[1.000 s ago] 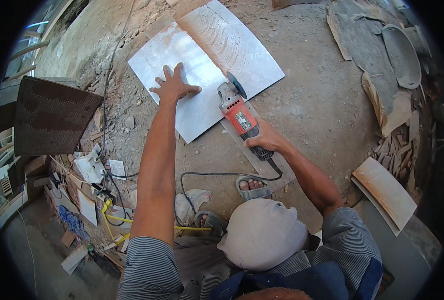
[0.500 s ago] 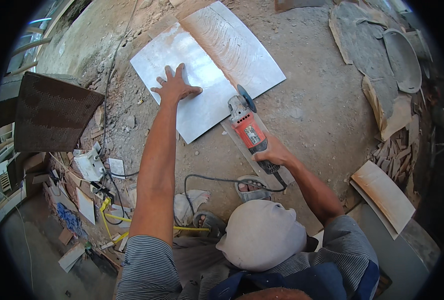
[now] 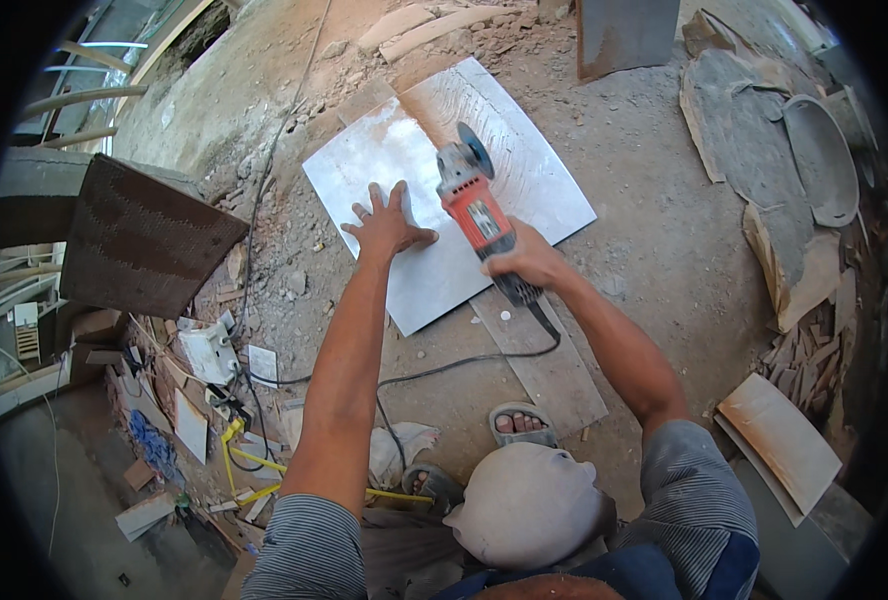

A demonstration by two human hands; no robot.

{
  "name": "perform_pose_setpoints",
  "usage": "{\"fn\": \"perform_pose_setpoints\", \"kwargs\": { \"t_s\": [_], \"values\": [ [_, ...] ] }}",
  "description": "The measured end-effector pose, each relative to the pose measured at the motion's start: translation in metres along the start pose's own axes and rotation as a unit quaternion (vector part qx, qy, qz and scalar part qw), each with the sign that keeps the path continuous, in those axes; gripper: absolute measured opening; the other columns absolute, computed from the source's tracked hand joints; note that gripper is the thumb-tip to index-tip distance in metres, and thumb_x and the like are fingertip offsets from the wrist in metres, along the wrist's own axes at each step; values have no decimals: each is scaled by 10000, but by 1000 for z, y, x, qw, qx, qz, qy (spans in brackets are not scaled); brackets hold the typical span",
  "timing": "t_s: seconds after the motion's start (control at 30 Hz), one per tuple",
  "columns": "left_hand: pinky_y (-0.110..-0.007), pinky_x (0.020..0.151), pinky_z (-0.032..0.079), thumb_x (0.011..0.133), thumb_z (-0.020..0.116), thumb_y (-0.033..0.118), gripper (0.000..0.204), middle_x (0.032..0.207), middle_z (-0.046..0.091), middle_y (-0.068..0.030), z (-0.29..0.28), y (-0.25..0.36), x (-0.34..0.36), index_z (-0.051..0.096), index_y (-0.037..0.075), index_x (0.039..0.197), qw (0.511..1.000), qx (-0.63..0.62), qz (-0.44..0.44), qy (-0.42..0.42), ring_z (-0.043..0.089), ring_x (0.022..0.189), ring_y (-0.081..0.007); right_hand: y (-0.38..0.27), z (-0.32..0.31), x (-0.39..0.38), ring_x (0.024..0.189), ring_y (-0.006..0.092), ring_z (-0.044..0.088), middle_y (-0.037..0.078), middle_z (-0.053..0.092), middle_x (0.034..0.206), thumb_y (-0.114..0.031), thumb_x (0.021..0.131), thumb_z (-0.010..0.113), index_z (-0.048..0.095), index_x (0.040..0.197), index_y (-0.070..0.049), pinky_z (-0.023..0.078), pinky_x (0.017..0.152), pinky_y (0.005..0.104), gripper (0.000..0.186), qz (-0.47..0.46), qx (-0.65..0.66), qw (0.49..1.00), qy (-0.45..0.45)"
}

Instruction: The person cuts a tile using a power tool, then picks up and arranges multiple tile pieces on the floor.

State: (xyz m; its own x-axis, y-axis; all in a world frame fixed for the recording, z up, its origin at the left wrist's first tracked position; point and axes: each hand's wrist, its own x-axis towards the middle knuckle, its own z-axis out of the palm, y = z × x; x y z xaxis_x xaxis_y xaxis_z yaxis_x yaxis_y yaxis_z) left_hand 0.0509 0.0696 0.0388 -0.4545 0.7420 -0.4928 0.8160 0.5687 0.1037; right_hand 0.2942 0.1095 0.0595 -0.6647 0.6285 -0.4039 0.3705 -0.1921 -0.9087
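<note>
A large white tile (image 3: 419, 285) lies flat on the dusty ground in front of me. Reddish-brown dust runs in a band across it and fans over its right part. My left hand (image 3: 388, 226) rests on the tile's left part with fingers spread. My right hand (image 3: 530, 258) is wrapped round the rear body of a red and black angle grinder (image 3: 478, 212). The grinder's round blue-grey disc (image 3: 475, 150) stands over the dusty band near the far side; whether it touches the tile, I cannot tell. A black cord trails from the grinder's back end.
A narrow grey board (image 3: 549, 385) lies between the tile and my sandalled foot (image 3: 522, 424). Brown tile (image 3: 149, 240) leans at left, near a white socket box (image 3: 209, 353) and rubble. At right are a grey basin (image 3: 822, 160), broken pieces and stacked tile offcuts (image 3: 779, 435).
The grinder has travelled away from me, from the tile's near edge along the dusty band toward its far side. My left hand stays spread on the tile. The whole view has shifted slightly.
</note>
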Motion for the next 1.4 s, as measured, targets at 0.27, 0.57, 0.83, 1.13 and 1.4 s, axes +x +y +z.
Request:
{"fn": "perform_pose_setpoints", "kwargs": {
  "t_s": [0.27,0.57,0.83,1.13,1.4],
  "values": [
    [-733,1042,215,525,820,603,1186,1596,80,-142,-1,11,2,206,333,1504,999,29,0,-25,195,1389,-531,-32,0,176,679,159,594,73,644,798,-213,606,787,621,922,-6,486,639,297,413,-65,-36,997,5],
    [-713,1063,192,557,829,573,1152,1589,93,-165,-11,1,-1,225,315,1503,999,30,-15,-28,186,1391,-533,-47,26,214,810,264,650,185,680,920,-304,532,814,643,1014,57,515,738,329,626,-70,1,998,2],
    [-703,1061,217,559,833,576,1146,1583,102,-177,-8,8,0,235,308,1498,999,34,-8,-30,198,1384,-539,-42,22,214,675,186,620,127,668,800,-219,563,810,658,891,46,498,634,300,448,-49,-13,999,16],
    [-714,1056,211,548,831,592,1159,1589,99,-168,-5,4,2,228,314,1499,999,31,-6,-25,195,1384,-541,-42,23,212,649,212,611,151,664,779,-275,550,810,676,813,59,495,611,321,446,-24,2,1000,-3],
    [-723,1049,212,529,837,594,1178,1591,94,-162,-4,5,2,224,321,1497,999,25,-3,-24,190,1386,-542,-49,20,223,673,225,622,173,673,803,-305,530,819,689,798,69,501,620,329,479,-25,-5,1000,-9]
  ]
}}
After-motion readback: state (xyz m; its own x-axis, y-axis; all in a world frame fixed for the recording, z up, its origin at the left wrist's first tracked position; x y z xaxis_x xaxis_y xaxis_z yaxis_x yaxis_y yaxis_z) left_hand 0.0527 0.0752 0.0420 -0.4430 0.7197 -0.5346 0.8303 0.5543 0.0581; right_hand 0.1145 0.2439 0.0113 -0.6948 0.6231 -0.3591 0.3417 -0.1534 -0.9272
